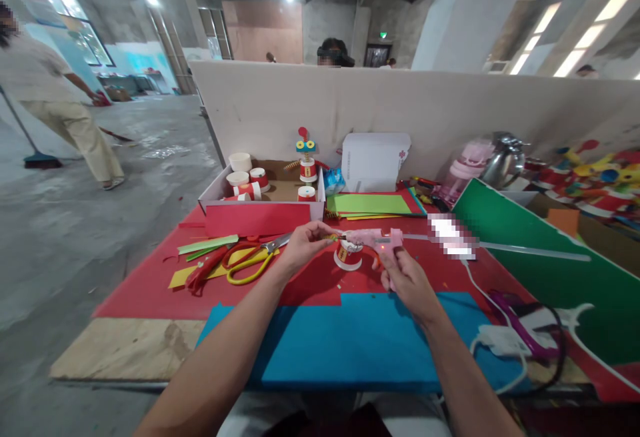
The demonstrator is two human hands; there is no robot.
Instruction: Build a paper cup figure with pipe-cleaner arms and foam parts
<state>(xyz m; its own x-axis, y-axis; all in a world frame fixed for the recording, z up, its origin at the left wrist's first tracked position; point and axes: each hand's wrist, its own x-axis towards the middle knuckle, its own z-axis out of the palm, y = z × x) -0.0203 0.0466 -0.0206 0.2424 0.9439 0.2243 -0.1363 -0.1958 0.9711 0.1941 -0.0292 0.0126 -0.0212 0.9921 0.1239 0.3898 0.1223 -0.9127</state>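
My right hand (404,278) is wrapped round the grip of a pink hot glue gun (373,238), whose nozzle points left. A clear glue stick (416,237) sticks out of its back end. Close to the nozzle, my left hand (311,245) pinches something small that I cannot make out. A red and white paper cup (347,257) stands upside down on the table just below the gun, partly hidden by it. To the left of my left hand lie yellow-handled scissors (250,270) and a pair with grey blades (278,242).
A box (265,217) of paper cups and a spring-necked cup figure (307,169) stands behind. Coloured paper sheets (370,204) lie beside it. A green board (530,270), cables and a purple-edged object (525,337) sit at right. A person (65,90) with a broom is at far left.
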